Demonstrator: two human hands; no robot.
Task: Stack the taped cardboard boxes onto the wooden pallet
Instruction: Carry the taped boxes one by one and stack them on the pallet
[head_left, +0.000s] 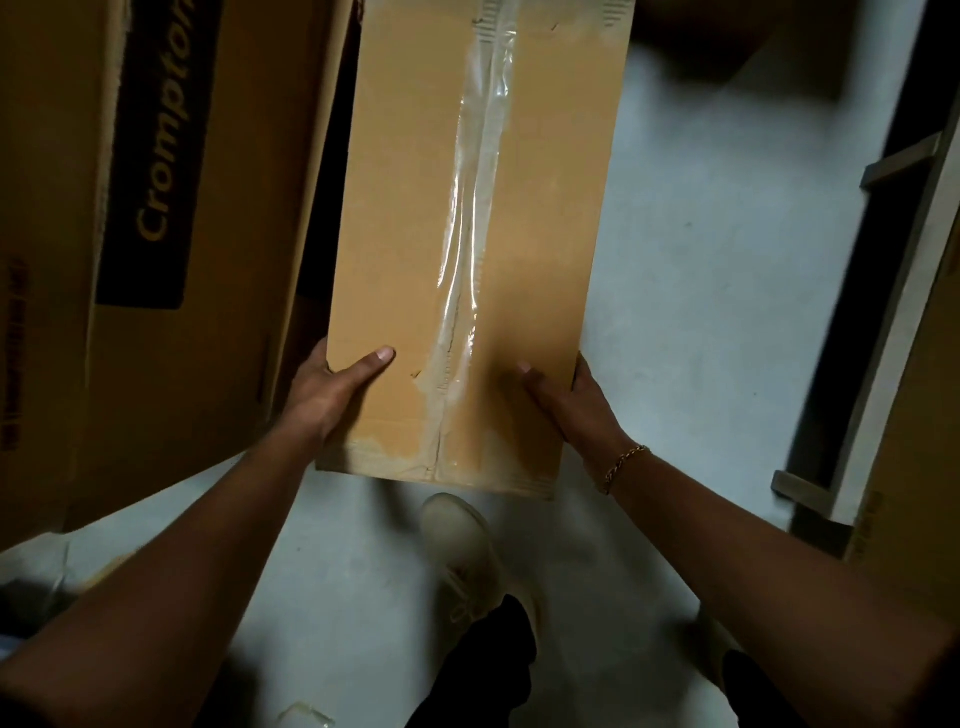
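Note:
I hold a long, narrow cardboard box (540, 223) out in front of me above the floor. Clear tape runs down the middle of its top face. My left hand (332, 392) grips its near left edge, thumb lying on top and fingers hidden underneath. My right hand (569, 402) grips the near right edge the same way, with a gold chain bracelet on the wrist. No wooden pallet is in view.
A large cardboard box (171, 260) with a dark "Crompton" label stands close on the left. Another carton (727, 36) lies at the top right. A white-framed door or panel (893, 291) lines the right. My shoe (462, 556) is on the pale floor (701, 312).

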